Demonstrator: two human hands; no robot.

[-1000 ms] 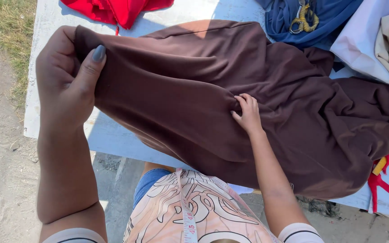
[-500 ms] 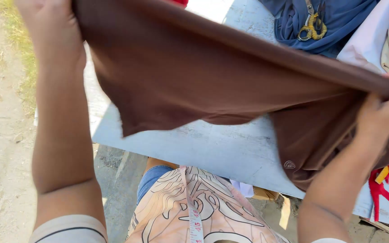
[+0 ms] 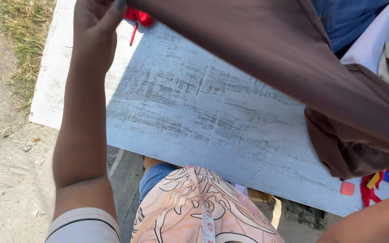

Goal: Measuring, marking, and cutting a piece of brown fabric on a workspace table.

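The left hand [image 3: 96,28] is raised above the worktop [image 3: 194,121], and its fingers are closed on the upper edge of the brown garment [image 3: 293,63], pinching the cloth near the top of the view. The garment is lifted clear of the white, worn boards and stretches in a band down to the right, where a bunched part hangs close over the worktop edge. Of the right arm only a piece of forearm [image 3: 374,220] shows at the lower right; the right hand is out of view, so what it does I cannot tell. It seems the cloth is being held up and spread out. A red cloth [image 3: 139,17] lies beyond the left hand, a blue cloth [image 3: 352,18] and pale cloths [image 3: 383,40] on the right.
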